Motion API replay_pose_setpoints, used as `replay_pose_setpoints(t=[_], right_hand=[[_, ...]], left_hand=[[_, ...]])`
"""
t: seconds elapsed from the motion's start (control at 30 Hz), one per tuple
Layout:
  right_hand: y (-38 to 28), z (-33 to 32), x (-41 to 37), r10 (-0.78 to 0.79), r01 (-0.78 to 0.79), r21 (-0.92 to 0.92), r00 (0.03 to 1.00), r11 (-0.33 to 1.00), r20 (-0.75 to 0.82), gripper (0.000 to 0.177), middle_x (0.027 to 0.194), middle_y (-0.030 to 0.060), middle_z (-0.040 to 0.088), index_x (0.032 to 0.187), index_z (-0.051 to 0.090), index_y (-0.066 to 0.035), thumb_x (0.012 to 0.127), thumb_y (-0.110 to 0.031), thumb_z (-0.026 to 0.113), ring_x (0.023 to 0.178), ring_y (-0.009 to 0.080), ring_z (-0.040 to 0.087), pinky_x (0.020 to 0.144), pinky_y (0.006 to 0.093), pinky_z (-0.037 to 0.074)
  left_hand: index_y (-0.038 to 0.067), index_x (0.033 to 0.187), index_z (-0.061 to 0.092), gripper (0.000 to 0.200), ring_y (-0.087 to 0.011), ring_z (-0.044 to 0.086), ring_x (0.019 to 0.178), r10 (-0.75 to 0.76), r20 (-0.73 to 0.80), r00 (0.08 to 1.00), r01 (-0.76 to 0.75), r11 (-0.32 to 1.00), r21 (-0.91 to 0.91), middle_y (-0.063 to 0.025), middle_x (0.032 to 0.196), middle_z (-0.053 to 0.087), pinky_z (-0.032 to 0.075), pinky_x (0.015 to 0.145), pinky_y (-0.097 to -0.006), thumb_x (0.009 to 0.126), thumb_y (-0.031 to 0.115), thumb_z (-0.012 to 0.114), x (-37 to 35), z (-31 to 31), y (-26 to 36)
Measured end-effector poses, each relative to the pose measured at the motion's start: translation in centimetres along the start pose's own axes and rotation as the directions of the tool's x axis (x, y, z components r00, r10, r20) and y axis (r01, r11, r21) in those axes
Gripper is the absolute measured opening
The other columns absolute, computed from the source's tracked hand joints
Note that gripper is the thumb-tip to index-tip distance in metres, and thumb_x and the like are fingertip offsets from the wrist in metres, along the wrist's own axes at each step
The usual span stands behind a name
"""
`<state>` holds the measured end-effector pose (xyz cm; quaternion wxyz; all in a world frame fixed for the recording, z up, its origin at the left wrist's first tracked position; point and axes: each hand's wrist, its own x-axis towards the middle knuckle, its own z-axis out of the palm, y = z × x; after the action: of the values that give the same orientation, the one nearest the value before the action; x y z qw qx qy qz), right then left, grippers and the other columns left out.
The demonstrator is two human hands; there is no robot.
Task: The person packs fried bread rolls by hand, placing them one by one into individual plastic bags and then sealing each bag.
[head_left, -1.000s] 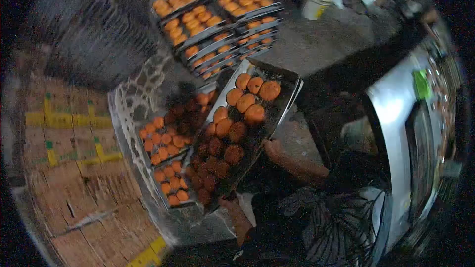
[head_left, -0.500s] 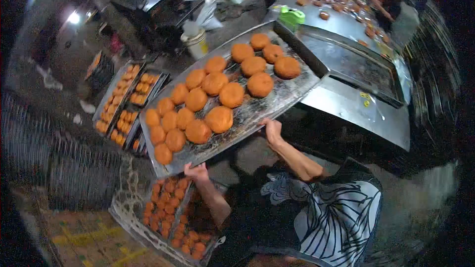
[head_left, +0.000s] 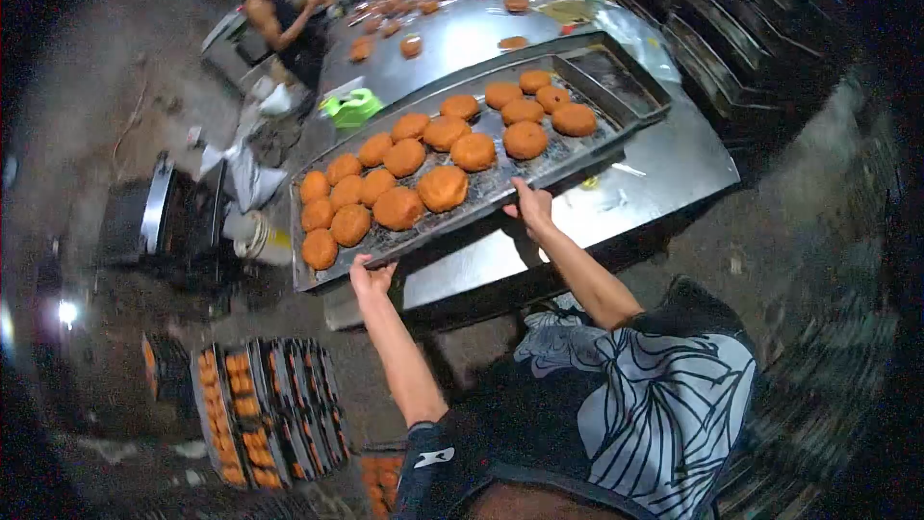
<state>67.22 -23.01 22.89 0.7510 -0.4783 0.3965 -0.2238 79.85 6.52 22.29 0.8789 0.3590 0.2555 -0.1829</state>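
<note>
As the tray [head_left: 332,270] is swinging up over the desk [head_left: 664,169], left hand [head_left: 371,279] and right hand [head_left: 531,207] are clamping its near edge.

Some fingers of the left hand [head_left: 371,277] and the right hand [head_left: 531,207] hide under the tray [head_left: 322,279]. The stacked trays [head_left: 269,414] on the floor are blurry. The other person [head_left: 281,24] is too small to see well.

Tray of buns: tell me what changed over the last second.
The tray swung up and away from the stacked trays on the floor and levelled out. Its far end now reaches over the steel table. The left hand and right hand kept their grip on its near edge, and the buns stayed in place.
</note>
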Motion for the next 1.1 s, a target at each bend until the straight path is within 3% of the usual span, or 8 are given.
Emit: replay_pose_setpoints(t=[0.1,0.17,0.3,0.5,0.7,0.83,0.97,1.1], right_hand=[[-1.4,0.2,7.5,-0.008,0.019,-0.143,0.997,0.99,0.083,0.045,0.05,0.0148,0.055,0.058,0.054,0.006,0.076,-0.035,0.053,0.04,0.0206,0.054,0.04,0.0303,0.044],[1.3,1.2,6.5,-0.186,0.168,-0.588,0.982,0.791,0.03,0.041,0.046,0.0123,0.053,0.052,0.054,0.002,0.076,-0.031,0.047,0.04,0.0211,0.054,0.045,0.0321,0.045],[0.9,0.8,9.7,-0.102,0.064,-0.515,0.994,0.855,-0.046,0.033,0.046,0.0105,0.054,0.052,0.055,-0.001,0.073,-0.023,0.042,0.04,0.021,0.054,0.047,0.0332,0.045],[1.7,-1.1,11.5,-0.009,-0.054,-0.438,0.99,0.897,-0.141,0.041,0.049,0.0111,0.056,0.055,0.055,0.0,0.077,-0.031,0.041,0.042,0.0223,0.055,0.051,0.0347,0.046],[-4.1,-5.4,16.0,-0.245,0.124,-0.885,0.969,0.449,0.012,0.039,0.061,0.02,0.057,0.06,0.058,0.003,0.079,-0.031,0.049,0.063,0.0331,0.059,0.062,0.0414,0.045],[-11.4,-6.7,19.9,-0.727,0.574,-0.769,0.65,0.28,0.22,0.021,0.078,0.0202,0.059,0.082,0.06,-0.002,0.075,-0.021,0.054,0.074,0.0356,0.057,0.067,0.0402,0.046],[-10.1,-8.5,27.3,-0.738,0.573,-0.812,0.595,0.112,0.318,0.017,0.084,0.02,0.058,0.085,0.059,-0.004,0.074,-0.016,0.055,0.078,0.033,0.056,0.069,0.0407,0.045],[-9.9,-7.9,34.3,-0.558,0.479,-0.876,0.744,0.062,0.368,0.014,0.084,0.0199,0.058,0.086,0.06,-0.006,0.075,-0.012,0.052,0.079,0.0328,0.057,0.067,0.0418,0.045]], left_hand=[[0.002,0.099,0.042,0.036,-0.036,0.042,0.1,-0.129,-0.042,0.991,0.136,0.954,0.268,-0.016,0.102,0.045,0.028,0.088,-0.0521,0.065,0.014,0.045,4.8,6.4,-0.7],[0.007,0.093,0.047,0.032,-0.0342,0.045,0.093,-0.027,-0.075,0.997,0.06,0.872,0.486,-0.0132,0.099,0.048,0.032,0.085,-0.05,0.063,0.017,0.046,4.5,3.7,-0.4],[0.007,0.106,0.043,0.048,-0.0299,0.046,0.087,0.149,-0.206,0.967,-0.031,0.874,0.486,-0.0125,0.102,0.046,0.037,0.084,-0.0437,0.059,0.015,0.05,10.6,5.3,-3.3],[0.002,0.129,-0.009,0.098,-0.0285,0.039,0.106,0.162,-0.318,0.934,-0.023,0.917,0.399,-0.0152,0.129,0.021,0.029,0.094,-0.0457,0.053,0.009,0.054,9.4,6.2,-6.2],[0.001,0.128,0.017,0.085,-0.0241,0.035,0.11,0.094,-0.002,0.996,-0.088,0.941,0.326,-0.0116,0.126,0.033,0.013,0.098,-0.0442,0.061,0.025,0.063,9.5,4.9,-6.8],[0.007,0.121,0.037,0.066,-0.0256,0.035,0.111,0.265,-0.032,0.964,-0.245,0.926,0.288,-0.0092,0.123,0.037,0.021,0.094,-0.0475,0.071,0.047,0.057,2.4,4.4,-6.7],[0.012,0.119,0.034,0.061,-0.0229,0.03,0.112,0.203,-0.104,0.974,-0.152,0.916,0.371,-0.0071,0.127,0.03,0.02,0.091,-0.0438,0.07,0.041,0.058,-1.9,-4.5,-7.9],[0.009,0.106,0.04,0.044,-0.0192,0.041,0.087,0.397,-0.376,0.837,-0.251,0.89,0.382,-0.0042,0.095,0.046,0.033,0.074,-0.0396,0.076,0.036,0.055,-6.8,-4.4,-13.2]])
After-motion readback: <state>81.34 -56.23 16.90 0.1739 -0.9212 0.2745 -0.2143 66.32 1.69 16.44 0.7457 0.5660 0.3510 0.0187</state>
